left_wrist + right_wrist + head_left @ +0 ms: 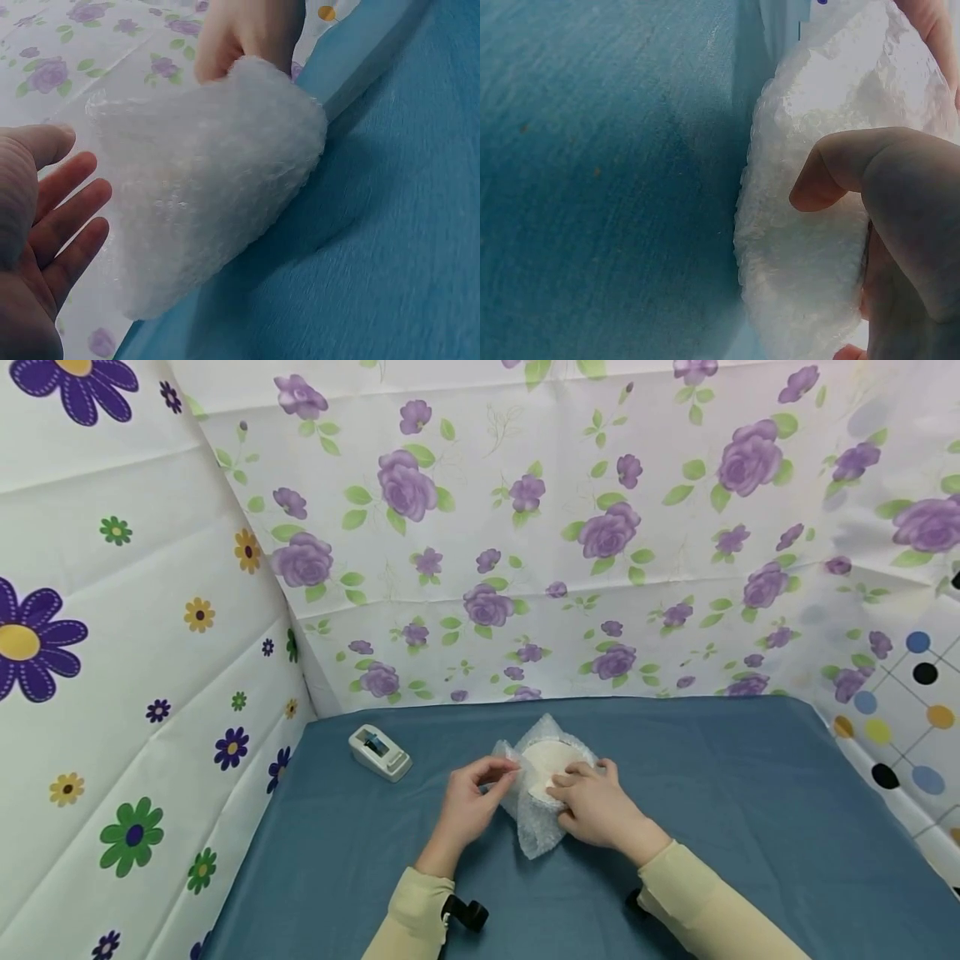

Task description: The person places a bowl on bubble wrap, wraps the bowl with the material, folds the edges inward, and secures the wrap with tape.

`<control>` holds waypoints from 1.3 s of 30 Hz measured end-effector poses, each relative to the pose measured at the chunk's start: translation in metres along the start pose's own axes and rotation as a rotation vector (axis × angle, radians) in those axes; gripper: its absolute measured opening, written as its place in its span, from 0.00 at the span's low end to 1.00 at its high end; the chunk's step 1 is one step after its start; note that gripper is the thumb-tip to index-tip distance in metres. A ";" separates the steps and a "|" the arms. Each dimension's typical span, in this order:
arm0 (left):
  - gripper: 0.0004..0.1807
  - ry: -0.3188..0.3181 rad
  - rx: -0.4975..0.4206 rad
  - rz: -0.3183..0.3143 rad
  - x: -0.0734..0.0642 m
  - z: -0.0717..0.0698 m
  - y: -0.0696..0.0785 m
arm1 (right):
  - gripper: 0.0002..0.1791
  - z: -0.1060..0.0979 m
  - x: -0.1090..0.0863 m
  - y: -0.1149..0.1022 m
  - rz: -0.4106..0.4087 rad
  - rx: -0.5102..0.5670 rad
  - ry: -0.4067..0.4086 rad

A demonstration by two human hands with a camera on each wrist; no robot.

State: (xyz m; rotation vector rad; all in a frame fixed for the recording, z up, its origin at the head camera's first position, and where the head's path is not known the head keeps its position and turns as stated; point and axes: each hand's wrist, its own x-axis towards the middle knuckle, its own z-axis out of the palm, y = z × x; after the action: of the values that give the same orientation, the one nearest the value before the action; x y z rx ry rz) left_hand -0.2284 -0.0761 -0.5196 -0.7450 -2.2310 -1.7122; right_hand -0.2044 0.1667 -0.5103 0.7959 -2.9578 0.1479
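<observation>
A pale, round, flat-faced thing (551, 766) lies in a sheet of bubble wrap (538, 837) near the middle of the table; its kind is hidden by the wrap. My right hand (600, 806) holds the bundle, fingers spread over the pale face and thumb bent against the wrapped side, as the right wrist view shows. At the bundle's left edge is my left hand (472, 797), its thumb and fingers apart beside a raised flap of wrap. In the left wrist view the wrapped side (217, 172) stands beside those loosely spread fingers (71, 232).
A white tape dispenser (380, 752) sits at the back left of the blue-covered table (712, 777). Floral sheets (487, 527) hang behind and on the left, with a dotted sheet (907, 718) on the right. A black strap mount (467, 912) is on my left wrist.
</observation>
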 end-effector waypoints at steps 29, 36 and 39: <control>0.07 -0.030 0.325 -0.031 0.014 0.030 -0.005 | 0.19 0.000 0.005 0.004 -0.038 0.011 -0.023; 0.09 -0.031 0.349 -0.040 0.014 0.034 -0.008 | 0.20 -0.002 0.002 0.007 -0.041 0.010 -0.035; 0.09 -0.035 0.357 -0.043 0.013 0.034 -0.009 | 0.20 -0.002 0.001 0.006 -0.042 0.018 -0.042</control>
State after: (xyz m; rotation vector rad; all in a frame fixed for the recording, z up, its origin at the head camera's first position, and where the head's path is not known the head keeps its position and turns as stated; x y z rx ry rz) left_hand -0.2397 -0.0421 -0.5313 -0.6488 -2.4956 -1.2694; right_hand -0.2085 0.1716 -0.5089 0.8726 -2.9802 0.1570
